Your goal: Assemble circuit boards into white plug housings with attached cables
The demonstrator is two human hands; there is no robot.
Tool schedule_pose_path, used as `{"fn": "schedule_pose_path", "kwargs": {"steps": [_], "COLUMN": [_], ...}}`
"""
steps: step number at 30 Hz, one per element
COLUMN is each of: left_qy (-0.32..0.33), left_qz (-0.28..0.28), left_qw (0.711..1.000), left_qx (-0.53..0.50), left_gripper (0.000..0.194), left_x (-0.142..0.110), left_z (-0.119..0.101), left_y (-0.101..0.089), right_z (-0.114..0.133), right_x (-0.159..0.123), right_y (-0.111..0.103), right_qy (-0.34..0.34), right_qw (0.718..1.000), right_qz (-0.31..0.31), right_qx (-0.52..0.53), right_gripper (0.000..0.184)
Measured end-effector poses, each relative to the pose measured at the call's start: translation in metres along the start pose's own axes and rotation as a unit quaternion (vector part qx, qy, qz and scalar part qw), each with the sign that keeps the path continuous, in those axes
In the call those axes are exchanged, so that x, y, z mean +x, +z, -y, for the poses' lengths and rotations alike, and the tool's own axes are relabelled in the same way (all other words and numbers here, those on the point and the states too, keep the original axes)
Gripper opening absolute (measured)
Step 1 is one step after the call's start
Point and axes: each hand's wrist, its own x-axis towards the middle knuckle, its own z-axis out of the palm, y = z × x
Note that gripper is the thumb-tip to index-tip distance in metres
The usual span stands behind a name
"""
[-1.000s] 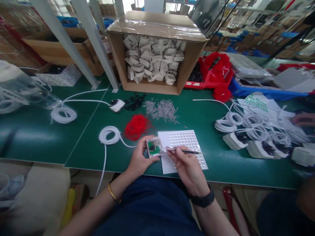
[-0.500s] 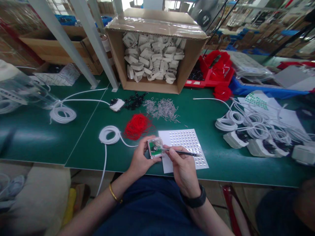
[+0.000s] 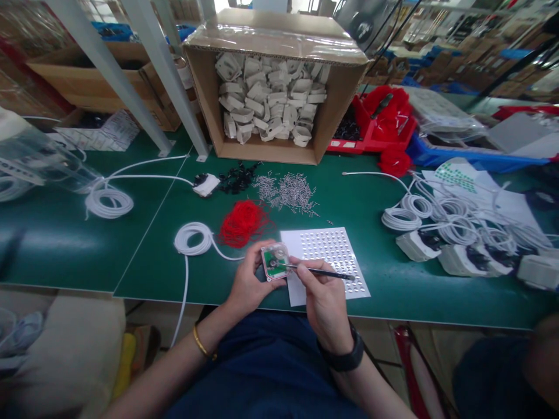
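Observation:
My left hand [image 3: 248, 284] is closed around the edges of a small square housing [image 3: 283, 274], tilted up above the table's front part. Inside it a green circuit board [image 3: 271, 271] shows, with a dark round part on it. Slim black tweezers [image 3: 321, 271] with a thin metal tip are pinched in my right hand [image 3: 324, 294]. Their tip reaches over the board; whether it touches is too small to tell. Under my right hand lies a white sheet [image 3: 293, 291] with rows of small shiny round pieces [image 3: 327, 247].
Behind my hands lie red wires [image 3: 243, 224], loose metal pins [image 3: 293, 192] and black parts [image 3: 239, 178]. A coiled white cable [image 3: 193, 238] is at left. A carton [image 3: 271, 152] of white housings stands at the back. Cabled housings [image 3: 463, 260] lie at right.
The tweezers' tip has shifted slightly over the board, and the shiny spot near it now looks darker. Both hands have otherwise hardly moved; the view has tilted a little.

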Motion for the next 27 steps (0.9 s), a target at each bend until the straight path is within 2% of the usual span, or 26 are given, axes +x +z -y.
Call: {"fn": "schedule_pose_path", "kwargs": {"steps": [17,23,27], "left_qy": [0.010,0.002,-0.003], "left_qz": [-0.009,-0.008,-0.006], "left_qw": [1.000,0.999,0.999], "left_qx": [-0.016,-0.031,-0.045], "left_gripper": [0.074,0.073,0.072], "left_x": [-0.0002,0.0005,0.0001], "left_z": [0.0036,0.0001,-0.0014], "left_y": [0.0015,0.0021,0.0019], "right_z": [-0.0022,-0.0046,-0.0088], "right_x": [-0.0004,-0.0009,-0.0010], "right_y": [-0.0028,-0.0057,-0.0095], "right_qy": [-0.003,-0.045,-0.095], "right_qw": [1.000,0.998,0.992], "right_qz": [0.013,0.032,0.057], "right_qx": [-0.004,-0.027,-0.060], "right_gripper": [0.021,0.016,0.011]}}
